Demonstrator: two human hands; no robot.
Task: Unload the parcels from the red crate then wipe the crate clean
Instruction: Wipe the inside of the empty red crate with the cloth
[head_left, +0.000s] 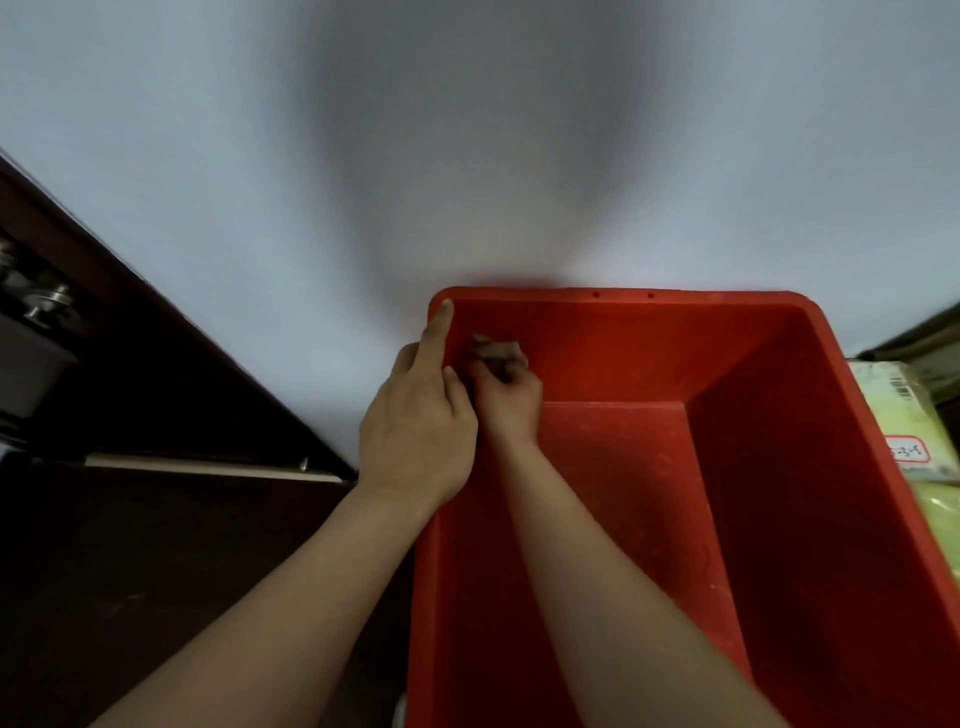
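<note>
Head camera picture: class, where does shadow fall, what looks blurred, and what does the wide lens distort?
In the head view, a broad soft shadow darkens the middle of the pale grey wall; the red plastic crate shows no glare, its sides splayed by the wide lens; the crumpled brown cloth in the right hand looks blurred.

only bare hands and forearms show of the person. the left hand (415, 431) and the right hand (511, 408) are seen from the back, knuckles and finger joints plain. the left forearm (291, 597) and the right forearm (623, 597) are uncovered all the way to the near edge, smooth, widening toward the elbows.
</note>
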